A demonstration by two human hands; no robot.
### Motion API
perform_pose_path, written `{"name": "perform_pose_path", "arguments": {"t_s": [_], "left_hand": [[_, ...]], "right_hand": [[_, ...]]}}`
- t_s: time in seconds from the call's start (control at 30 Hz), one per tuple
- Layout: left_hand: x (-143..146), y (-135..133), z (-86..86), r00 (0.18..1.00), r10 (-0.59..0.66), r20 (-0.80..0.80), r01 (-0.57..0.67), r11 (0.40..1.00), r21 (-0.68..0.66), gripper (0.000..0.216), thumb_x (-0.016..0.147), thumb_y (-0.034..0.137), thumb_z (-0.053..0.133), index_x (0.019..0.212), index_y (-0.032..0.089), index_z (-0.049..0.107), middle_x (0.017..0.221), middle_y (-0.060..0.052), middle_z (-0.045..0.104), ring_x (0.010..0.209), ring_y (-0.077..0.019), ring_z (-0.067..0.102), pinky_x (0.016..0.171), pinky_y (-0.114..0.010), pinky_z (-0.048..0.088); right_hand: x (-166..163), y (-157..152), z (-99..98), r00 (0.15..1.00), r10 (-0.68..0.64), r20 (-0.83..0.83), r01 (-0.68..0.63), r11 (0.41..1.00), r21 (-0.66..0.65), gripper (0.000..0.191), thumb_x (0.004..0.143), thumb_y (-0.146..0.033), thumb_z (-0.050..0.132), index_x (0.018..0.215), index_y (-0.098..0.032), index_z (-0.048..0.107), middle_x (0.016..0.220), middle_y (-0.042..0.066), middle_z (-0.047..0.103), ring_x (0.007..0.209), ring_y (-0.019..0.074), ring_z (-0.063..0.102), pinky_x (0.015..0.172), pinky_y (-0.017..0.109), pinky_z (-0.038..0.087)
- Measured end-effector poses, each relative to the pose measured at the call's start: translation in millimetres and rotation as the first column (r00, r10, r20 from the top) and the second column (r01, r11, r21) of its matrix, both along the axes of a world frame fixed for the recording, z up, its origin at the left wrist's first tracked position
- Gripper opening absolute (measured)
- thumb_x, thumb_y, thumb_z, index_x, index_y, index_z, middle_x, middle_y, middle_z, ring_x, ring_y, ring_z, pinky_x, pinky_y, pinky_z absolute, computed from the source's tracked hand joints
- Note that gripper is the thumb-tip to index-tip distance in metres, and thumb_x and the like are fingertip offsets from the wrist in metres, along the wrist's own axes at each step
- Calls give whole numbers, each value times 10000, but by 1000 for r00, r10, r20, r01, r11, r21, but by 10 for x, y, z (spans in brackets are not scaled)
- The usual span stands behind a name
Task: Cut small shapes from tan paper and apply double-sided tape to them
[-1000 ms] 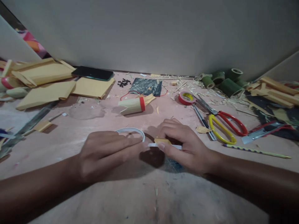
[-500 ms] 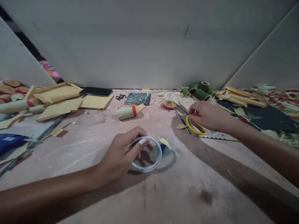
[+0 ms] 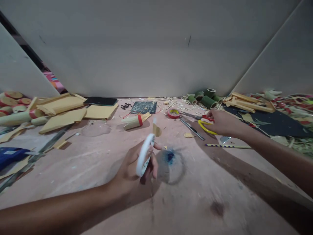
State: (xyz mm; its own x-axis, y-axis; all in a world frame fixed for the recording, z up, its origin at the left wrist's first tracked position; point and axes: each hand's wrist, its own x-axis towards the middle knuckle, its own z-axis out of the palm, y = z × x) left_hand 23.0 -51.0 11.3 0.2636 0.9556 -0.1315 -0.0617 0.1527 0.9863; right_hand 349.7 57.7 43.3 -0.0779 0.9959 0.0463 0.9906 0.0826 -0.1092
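Note:
My left hand (image 3: 128,166) is closed on a roll of white tape (image 3: 143,160), tilted nearly edge-on above the table. A small tan piece (image 3: 157,131) hangs at the end of the tape strip, blurred by motion. My right hand (image 3: 218,121) is closed on the handles of a pair of scissors (image 3: 207,126) with red and yellow grips. The blades point left, toward a roll of red tape (image 3: 173,113). Below them lie a cutter knife (image 3: 192,129) and a tan leaf-shaped piece (image 3: 189,134).
A patterned pencil (image 3: 228,146) lies below my right hand. Farther back are a bamboo piece with a red band (image 3: 133,121), a dark square panel (image 3: 143,107) and green bamboo tubes (image 3: 208,101). A blue glue gun (image 3: 12,156) is at the left, a phone (image 3: 100,101) behind it.
My left hand has turned the white tape roll from face-on to nearly edge-on, and the tan piece has swung up and away. My right hand has shifted slightly right with the scissors.

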Motion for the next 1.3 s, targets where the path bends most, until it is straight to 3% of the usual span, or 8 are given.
{"name": "perform_pose_path", "arguments": {"t_s": [0.17, 0.27, 0.33, 0.43, 0.67, 0.8, 1.13, 1.3], "left_hand": [[10, -44, -50, 990, 74, 123, -72, 997, -23, 331, 995, 518, 571, 1084, 200, 591, 502, 23, 638, 329, -76, 349, 331, -138, 270], [32, -59, -5, 984, 106, 145, -103, 994, -27, 338, 985, 521, 599, 1071, 195, 597, 507, 25, 626, 352, -69, 350, 358, -136, 270], [37, -53, 23, 982, 105, 159, -105, 994, -5, 373, 953, 551, 639, 1052, 193, 607, 509, 28, 616, 363, -68, 361, 366, -142, 268], [25, -40, 25, 981, 91, 172, -93, 996, 0, 377, 967, 558, 615, 1069, 195, 616, 533, 14, 642, 381, -74, 381, 376, -151, 272], [-9, -58, -20, 978, 50, 201, -47, 999, -20, 325, 1031, 453, 548, 1184, 178, 629, 556, 6, 666, 405, -74, 390, 392, -149, 278], [-30, -56, 1, 977, -64, 203, 70, 997, -25, 386, 992, 518, 595, 1154, 169, 637, 581, -18, 693, 396, -72, 404, 392, -158, 292], [-36, -65, 77, 985, -91, 145, 94, 995, -15, 444, 964, 578, 595, 1165, 183, 570, 564, 6, 675, 396, -76, 376, 392, -174, 252], [-66, -62, 111, 991, -133, -8, 133, 991, 21, 523, 963, 665, 555, 1100, 160, 578, 535, 6, 632, 448, -100, 428, 443, -210, 284]], "right_hand": [[-87, -125, 396, 995, 80, -56, -79, 997, 26, 401, 910, -528, 614, 1039, -148, 618, 933, 190, 709, 744, 292, 617, 634, 374, 412], [-224, -309, 541, 963, 214, -165, -232, 967, -100, 481, 868, -598, 651, 1105, -180, 662, 1056, 151, 738, 859, 324, 666, 724, 400, 492], [-329, -451, 575, 913, 312, -264, -377, 891, -253, 464, 880, -631, 627, 1078, -219, 707, 1093, 117, 754, 925, 332, 681, 735, 386, 507], [-483, -629, 588, 879, 336, -337, -455, 801, -389, 419, 853, -620, 660, 1004, -239, 746, 1031, 73, 774, 917, 320, 695, 728, 360, 510], [-663, -755, 594, 856, 277, -437, -484, 728, -486, 291, 829, -488, 617, 845, -218, 725, 825, 46, 749, 799, 284, 691, 637, 307, 462], [-705, -802, 518, 823, 275, -497, -524, 705, -478, 383, 900, -545, 558, 843, -202, 718, 868, 52, 739, 819, 262, 688, 665, 297, 477], [-788, -832, 522, 742, 176, -647, -571, 670, -474, 458, 855, -625, 588, 736, -200, 708, 808, 47, 694, 827, 270, 642, 636, 291, 479], [-765, -865, 486, 759, 197, -621, -549, 707, -447, 416, 902, -584, 601, 811, -207, 750, 846, 34, 704, 836, 260, 661, 680, 296, 495]]}}
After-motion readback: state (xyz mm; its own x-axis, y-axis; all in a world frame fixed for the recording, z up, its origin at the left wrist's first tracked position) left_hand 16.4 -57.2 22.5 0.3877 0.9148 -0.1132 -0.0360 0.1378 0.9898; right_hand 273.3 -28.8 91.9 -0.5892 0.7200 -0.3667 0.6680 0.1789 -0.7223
